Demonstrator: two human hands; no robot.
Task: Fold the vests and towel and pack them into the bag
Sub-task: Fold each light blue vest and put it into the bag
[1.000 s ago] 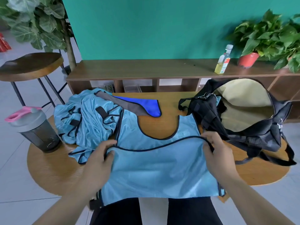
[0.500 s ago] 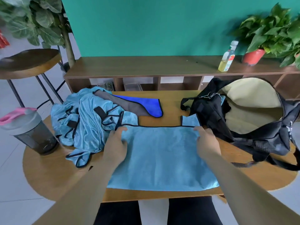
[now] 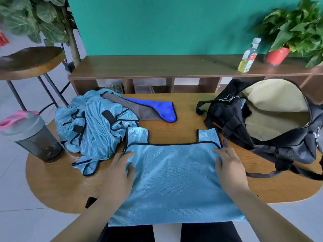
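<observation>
One head-worn view, facing forward and down

The wide-angle camera is sitting close above the near edge of the round worktop point(image 3: 52, 189), looking across it toward the low shelf point(image 3: 157, 67) and green wall point(image 3: 157, 23), with the left hand point(image 3: 120, 172) and right hand point(image 3: 229, 170) reaching in from below.

1. The wooden table point(image 3: 183, 135) has rounded ends.
2. A light-blue vest point(image 3: 174, 180) lies flat at near centre and overhangs the near edge.
3. A crumpled heap of vests point(image 3: 94, 126) sits far left.
4. A blue-and-grey towel point(image 3: 157, 110) lies at far centre, partly under the heap.
5. An open black bag point(image 3: 236, 123) lies on the right.
6. A pink-lidded shaker bottle point(image 3: 33, 137) stands at the left edge.
</observation>
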